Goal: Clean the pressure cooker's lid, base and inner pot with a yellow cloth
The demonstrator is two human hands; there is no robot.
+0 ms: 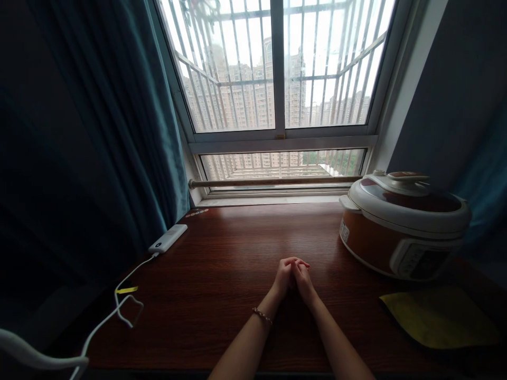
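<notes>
My left hand (284, 274) and my right hand (304, 279) are clasped together over the middle of the brown wooden table (222, 295). The fingers of both are folded in against each other, and no object shows between them. A beaded bracelet (262, 315) circles my left wrist. Both forearms reach in from the bottom edge of the view. The palms are hidden, and how the fingers overlap cannot be made out clearly.
An orange-and-white electric cooker (368, 240) stands at the right, behind a yellow-green cloth (439, 316). At the left lies a white power bank (168, 239) with a white cable (99, 323) and yellow tag (127, 290). Beyond are a barred window (279, 79) and a blue curtain (146, 132).
</notes>
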